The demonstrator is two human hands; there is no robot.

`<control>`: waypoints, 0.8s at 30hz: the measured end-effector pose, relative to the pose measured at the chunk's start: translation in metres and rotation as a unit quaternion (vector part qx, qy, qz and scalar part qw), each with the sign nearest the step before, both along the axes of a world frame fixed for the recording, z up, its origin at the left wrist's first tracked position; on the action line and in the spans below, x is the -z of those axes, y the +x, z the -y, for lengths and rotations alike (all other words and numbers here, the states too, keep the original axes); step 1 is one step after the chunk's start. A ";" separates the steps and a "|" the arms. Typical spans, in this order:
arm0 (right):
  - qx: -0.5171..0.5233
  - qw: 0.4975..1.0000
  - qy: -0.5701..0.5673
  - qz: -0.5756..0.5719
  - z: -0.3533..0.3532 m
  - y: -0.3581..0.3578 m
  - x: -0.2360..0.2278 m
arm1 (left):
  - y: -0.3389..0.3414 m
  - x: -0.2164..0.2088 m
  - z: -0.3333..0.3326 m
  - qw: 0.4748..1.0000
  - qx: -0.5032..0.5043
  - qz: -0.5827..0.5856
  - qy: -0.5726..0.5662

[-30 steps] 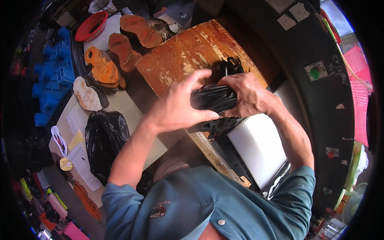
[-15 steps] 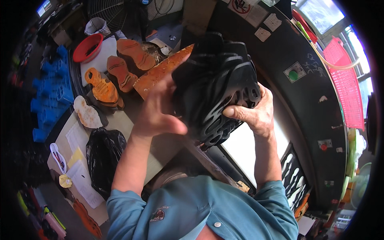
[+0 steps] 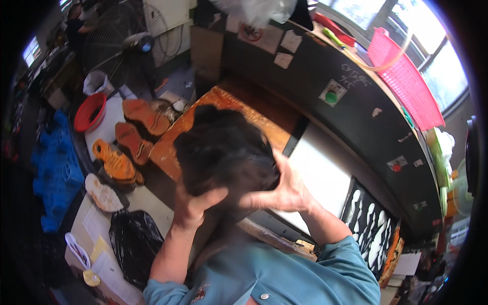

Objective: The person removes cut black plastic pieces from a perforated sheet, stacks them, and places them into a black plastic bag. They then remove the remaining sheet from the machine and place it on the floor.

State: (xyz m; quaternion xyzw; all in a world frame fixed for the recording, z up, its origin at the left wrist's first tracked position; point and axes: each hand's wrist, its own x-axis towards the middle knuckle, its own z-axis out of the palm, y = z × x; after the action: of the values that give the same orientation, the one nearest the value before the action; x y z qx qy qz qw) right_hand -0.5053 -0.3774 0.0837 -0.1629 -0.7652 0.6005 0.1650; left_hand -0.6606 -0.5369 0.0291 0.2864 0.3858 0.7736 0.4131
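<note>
A thick bundle of black, wavy-edged cut pieces point(image 3: 226, 147), blurred by motion, is held up in front of my chest. My left hand point(image 3: 193, 206) grips its near left side, thumb pressed toward the middle. On the right side my right hand point(image 3: 284, 192) is wrapped round it, thumb pointing inward along the near edge. The fingers of both hands are partly hidden by the bundle. Behind and below it lies a worn orange board point(image 3: 216, 96), partly covered from sight by the bundle.
Orange sole-shaped blocks point(image 3: 145, 116), a red bowl point(image 3: 90, 112) and a black plastic bag point(image 3: 133, 244) lie at left. A dark machine panel point(image 3: 305, 81) with green and red buttons curves across the right, beside a white surface point(image 3: 325, 162) and a pink basket point(image 3: 406, 81).
The bundle has come down and left, and its slotted face has turned out of sight. My right hand has shifted left and lower with it. The whole view has swung to the right.
</note>
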 end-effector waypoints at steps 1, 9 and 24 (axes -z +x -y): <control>-0.027 0.996 0.010 -0.083 0.002 0.001 0.003 | 0.001 0.002 0.002 1.000 0.013 0.012 0.008; 0.055 0.993 0.016 -0.100 0.001 0.003 0.012 | 0.009 0.021 -0.008 0.985 -0.012 -0.173 0.010; 0.225 0.774 0.579 -0.126 -0.222 -0.021 -0.081 | -0.009 0.030 0.021 0.985 -0.166 -0.030 0.038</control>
State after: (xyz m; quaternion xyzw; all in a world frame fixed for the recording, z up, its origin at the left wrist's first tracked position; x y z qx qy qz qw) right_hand -0.5262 -0.1558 0.1643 -0.1270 -0.8821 0.0054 0.4536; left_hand -0.6692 -0.5584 -0.0008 0.2567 0.4105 0.8368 0.2558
